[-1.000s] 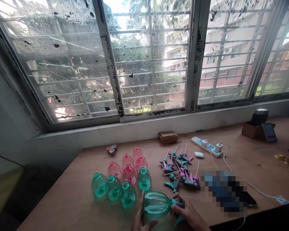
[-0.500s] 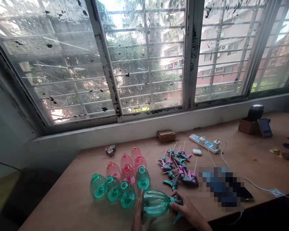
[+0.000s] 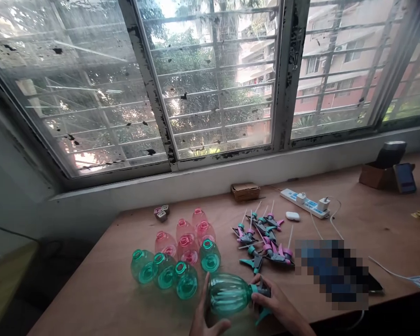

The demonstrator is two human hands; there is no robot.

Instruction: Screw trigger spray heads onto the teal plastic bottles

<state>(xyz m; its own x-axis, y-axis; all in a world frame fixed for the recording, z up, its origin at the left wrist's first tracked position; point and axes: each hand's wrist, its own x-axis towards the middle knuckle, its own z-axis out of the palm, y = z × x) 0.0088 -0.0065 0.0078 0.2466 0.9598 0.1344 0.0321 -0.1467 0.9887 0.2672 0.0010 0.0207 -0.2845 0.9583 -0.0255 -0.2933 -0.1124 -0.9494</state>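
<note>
A clear green spray bottle [image 3: 230,294] lies sideways in the air between my hands at the front of the table. My left hand [image 3: 207,312] cups its base, fingers along the bottom end and thumb below. At the neck, my right hand [image 3: 271,298] is closed around the grey and teal trigger sprayer [image 3: 264,291]; its teal trigger points down. Just left and behind stand several open green bottles [image 3: 186,284], with several open pink bottles [image 3: 165,245] behind them. Loose trigger sprayers [image 3: 255,259] with pink or teal parts lie in a pile beyond my right hand.
A power strip [image 3: 304,204] with chargers and cables lies near the windowsill, beside a white earbud case [image 3: 292,216] and a small cardboard box [image 3: 245,192]. Blurred dark devices [image 3: 336,275] rest on the right. The table's front edge [image 3: 336,317] runs close to my right arm.
The view has turned slightly, so the things on the right sit farther right. My left thumb has come away from the bottle's underside. Both hands stay at the bottle.
</note>
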